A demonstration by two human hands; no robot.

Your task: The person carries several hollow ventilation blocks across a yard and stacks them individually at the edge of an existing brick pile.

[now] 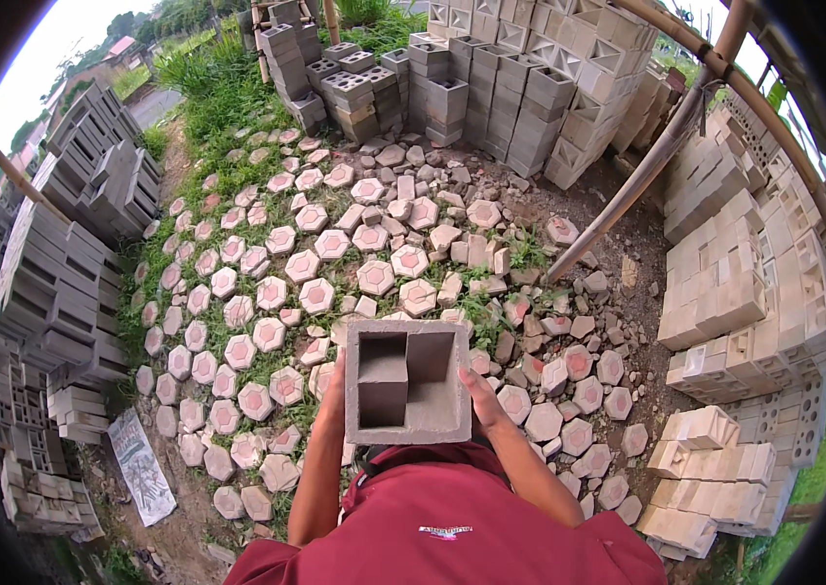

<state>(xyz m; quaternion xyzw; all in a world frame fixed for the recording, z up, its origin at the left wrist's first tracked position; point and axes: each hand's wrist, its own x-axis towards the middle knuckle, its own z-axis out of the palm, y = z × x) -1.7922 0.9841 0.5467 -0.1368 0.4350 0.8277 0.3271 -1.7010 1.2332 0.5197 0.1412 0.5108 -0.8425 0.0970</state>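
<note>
A square grey concrete ventilation block point(409, 382) is held in front of my body, its hollow face turned up toward me. Inside its thick rim are stepped inner walls and darker recesses. My left hand point(334, 392) presses against the block's left side, and my right hand point(483, 398) grips the right side, with the thumb showing near the edge. Most of the fingers of both hands are hidden behind or under the block. Below it is my dark red shirt point(452, 517).
Hexagonal pavers point(285, 385) with reddish centres cover the ground, grass between them. Broken rubble point(569, 312) lies to the right. Stacked blocks stand at left point(42, 283), far side point(432, 97) and right point(725, 283). A bamboo pole point(642, 185) leans at right; a printed sheet point(142, 468) lies lower left.
</note>
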